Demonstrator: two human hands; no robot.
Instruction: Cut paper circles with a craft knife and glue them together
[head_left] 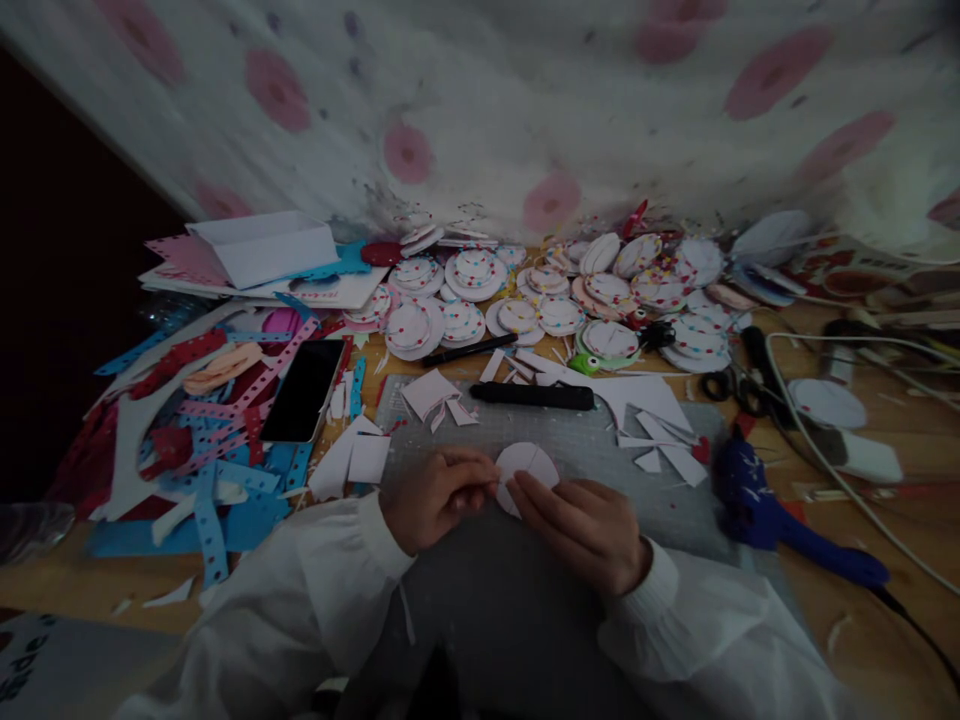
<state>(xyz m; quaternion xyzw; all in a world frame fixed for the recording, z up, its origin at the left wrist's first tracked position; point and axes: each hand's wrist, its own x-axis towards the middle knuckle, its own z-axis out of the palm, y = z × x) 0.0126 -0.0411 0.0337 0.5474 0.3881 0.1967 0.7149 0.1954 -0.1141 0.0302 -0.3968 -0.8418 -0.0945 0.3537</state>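
Note:
A white paper disc [529, 462] with a thin line across it is held over the near part of a grey cutting mat [600, 520]. My right hand [581, 525] grips its lower right side, fingers lying over the face. At the left edge, the fingertips of my left hand [444, 494] pinch the rim; anything small between them cannot be made out. Beyond the disc lies a black pen-like tool [532, 396]. White paper offcuts [435, 396] are scattered around it on the mat.
Behind the mat stand many stacked paper discs with coloured beads [474, 272]. A phone [304, 390] and dotted paper strips [206, 500] lie left. At right are a blue glue gun [787, 520], scissors [739, 388] and a white cable [810, 440].

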